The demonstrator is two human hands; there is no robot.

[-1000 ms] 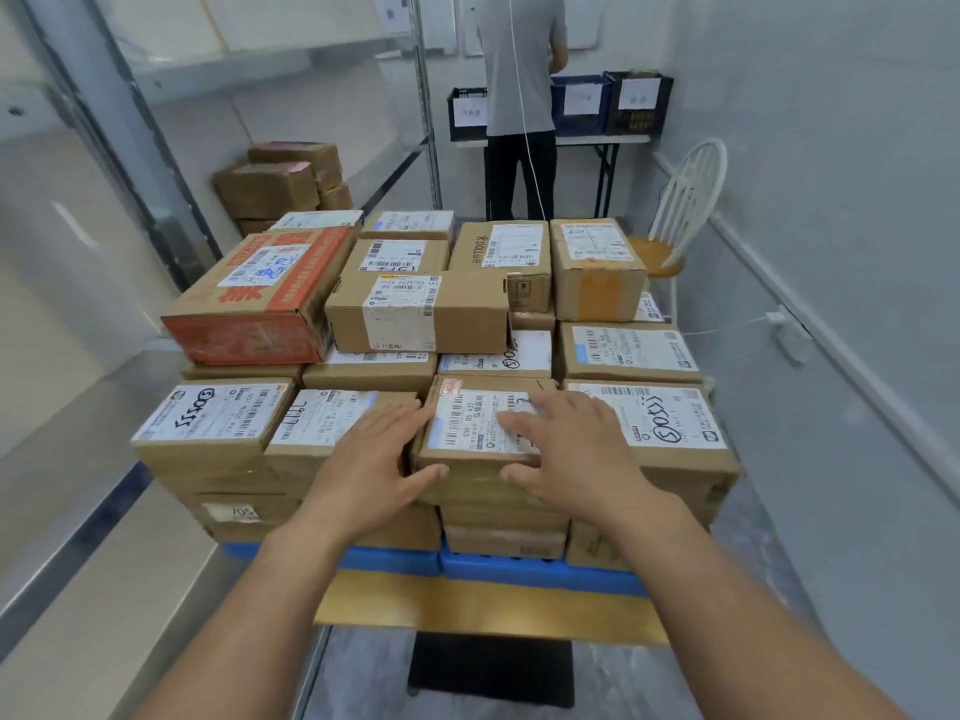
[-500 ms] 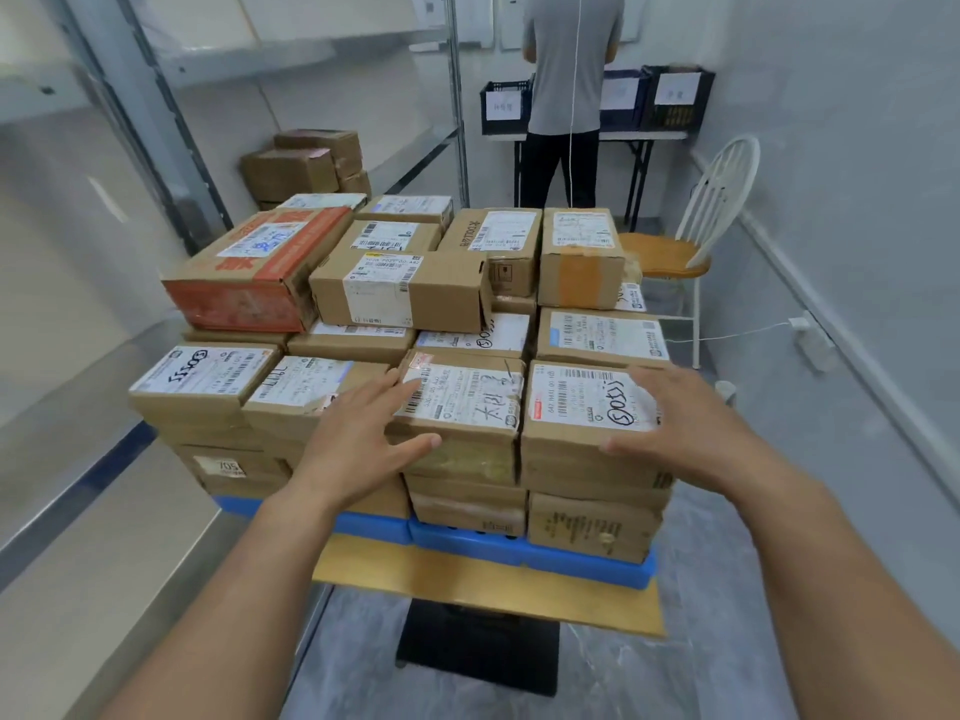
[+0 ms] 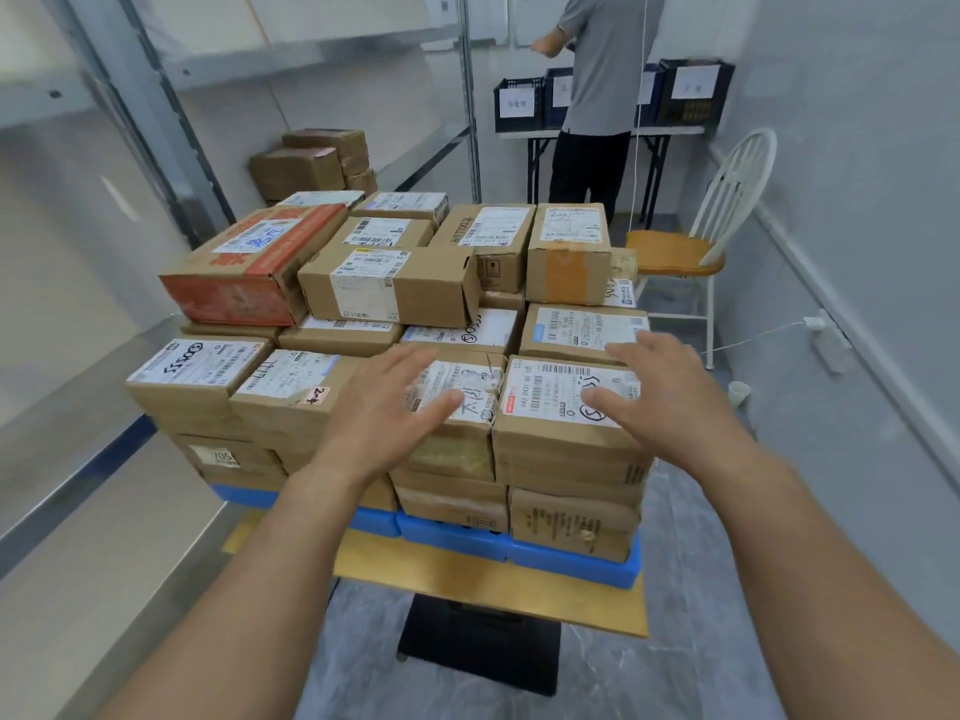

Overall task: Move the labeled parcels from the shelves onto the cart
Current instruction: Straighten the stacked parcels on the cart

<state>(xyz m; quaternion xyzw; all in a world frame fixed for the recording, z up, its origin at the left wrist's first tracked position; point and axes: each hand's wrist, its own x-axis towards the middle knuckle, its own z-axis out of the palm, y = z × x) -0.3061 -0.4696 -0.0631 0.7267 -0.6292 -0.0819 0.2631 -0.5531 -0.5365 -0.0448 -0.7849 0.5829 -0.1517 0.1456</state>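
The bare left forearm [image 3: 249,589] and bare right forearm [image 3: 831,589] reach forward from the lower corners of the view, angling slightly toward each other. The left hand [image 3: 384,413] is palm down, fingers straight and a little spread, thumb out to the right, gripping nothing. The right hand [image 3: 670,402] is also palm down, fingers splayed, thumb pointing toward the left hand. The hands are level and apart; the fingertips are blurred.

I've got both hands spread, fingers straight, over the front row of brown cardboard parcels [image 3: 389,288]. Left hand [image 3: 384,413] is over the middle labelled box [image 3: 457,452], right hand [image 3: 670,402] over the corner labelled box [image 3: 556,407]. The stack sits on blue plastic trays [image 3: 571,558] on the tan cart deck [image 3: 493,589]. An orange-red printed carton [image 3: 244,298] sits on top, back left.
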